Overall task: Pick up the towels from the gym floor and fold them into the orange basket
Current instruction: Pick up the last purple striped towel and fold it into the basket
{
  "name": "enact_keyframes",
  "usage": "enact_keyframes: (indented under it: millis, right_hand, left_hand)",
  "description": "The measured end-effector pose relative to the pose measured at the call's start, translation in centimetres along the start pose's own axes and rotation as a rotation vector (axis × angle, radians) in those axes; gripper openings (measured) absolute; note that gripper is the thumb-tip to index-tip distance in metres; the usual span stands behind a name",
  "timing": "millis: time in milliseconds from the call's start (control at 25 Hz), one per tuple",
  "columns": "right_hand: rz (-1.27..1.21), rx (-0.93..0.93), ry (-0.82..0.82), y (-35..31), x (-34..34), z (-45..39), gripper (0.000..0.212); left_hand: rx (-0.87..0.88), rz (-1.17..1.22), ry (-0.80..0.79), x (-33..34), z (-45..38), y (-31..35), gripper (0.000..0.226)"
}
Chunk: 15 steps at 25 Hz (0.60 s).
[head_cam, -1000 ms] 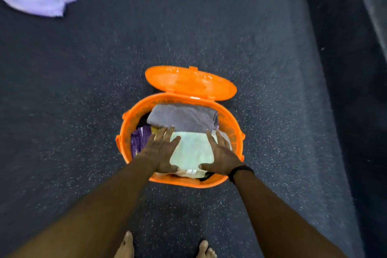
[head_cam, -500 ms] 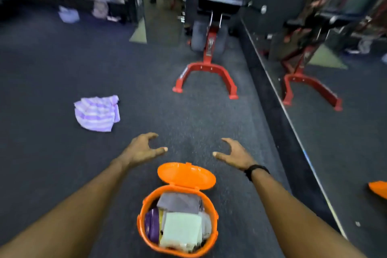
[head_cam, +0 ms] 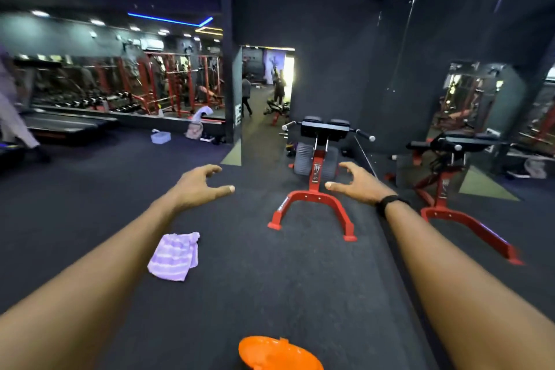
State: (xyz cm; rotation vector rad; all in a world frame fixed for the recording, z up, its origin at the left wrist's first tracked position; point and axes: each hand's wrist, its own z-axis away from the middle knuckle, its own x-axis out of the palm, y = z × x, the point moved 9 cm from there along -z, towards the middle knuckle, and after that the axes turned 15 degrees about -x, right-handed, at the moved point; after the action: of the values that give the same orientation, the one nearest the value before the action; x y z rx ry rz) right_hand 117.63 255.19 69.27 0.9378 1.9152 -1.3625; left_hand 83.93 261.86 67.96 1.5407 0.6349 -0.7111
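A crumpled purple-and-white striped towel (head_cam: pixel 175 256) lies on the dark gym floor, left of centre. Only the open lid of the orange basket (head_cam: pixel 277 354) shows at the bottom edge; its contents are out of frame. My left hand (head_cam: pixel 199 186) is held out in the air beyond the towel, fingers curled apart, holding nothing. My right hand (head_cam: pixel 359 183), with a black band at the wrist, is raised the same way and empty, in front of the red bench.
A red-framed bench machine (head_cam: pixel 313 189) stands ahead at centre-right. A mirror wall on the right reflects a second red frame (head_cam: pixel 459 207). A pale container (head_cam: pixel 160 137) and a bag (head_cam: pixel 194 129) sit by the far wall. A doorway with people is behind.
My hands lifted off the folded towel in the basket and rose into the air. The view tilted up from the basket to the room; the basket slid to the bottom edge.
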Motion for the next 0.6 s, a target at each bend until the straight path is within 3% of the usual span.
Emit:
enact_keyframes:
  millis: [280, 600]
  right_hand:
    - [-0.021, -0.127, 0.002, -5.7, -1.2, -2.8, 0.078]
    - [-0.068, -0.222, -0.109, -11.7, 6.6, -8.2, 0.086]
  left_hand:
    - [-0.061, -0.051, 0.121, -8.1, 2.7, -2.1, 0.074]
    - [-0.188, -0.068, 0.189, -13.8, 4.6, -9.8, 0.073]
